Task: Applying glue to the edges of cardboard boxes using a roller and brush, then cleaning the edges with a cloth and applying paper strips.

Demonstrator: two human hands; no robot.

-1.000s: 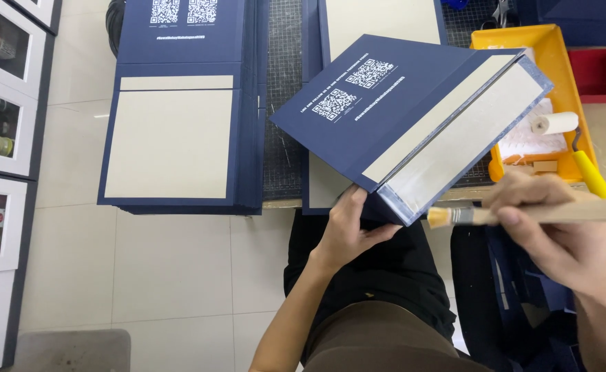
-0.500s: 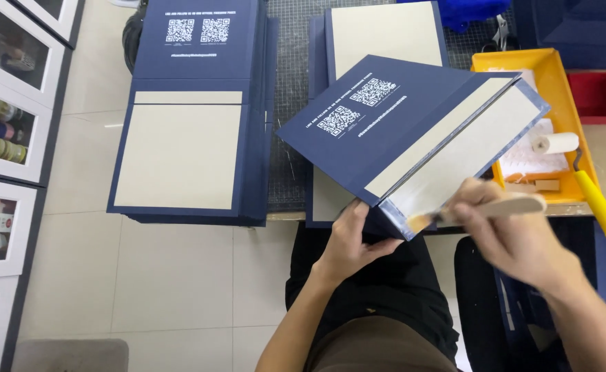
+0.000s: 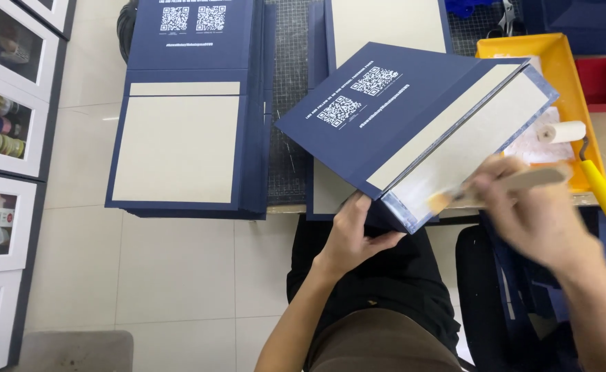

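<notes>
The person's left hand (image 3: 355, 238) and right hand (image 3: 530, 207) are bare, with both forearms uncovered and no sleeves showing. A black short-sleeved cloth top (image 3: 379, 282) covers the torso at six o'clock, above brown fabric trousers (image 3: 379, 344).

Left hand (image 3: 355, 234) raised, fingers curled, gripping; right hand (image 3: 530, 210) blurred, apparently closed, forearm angled inward.
</notes>
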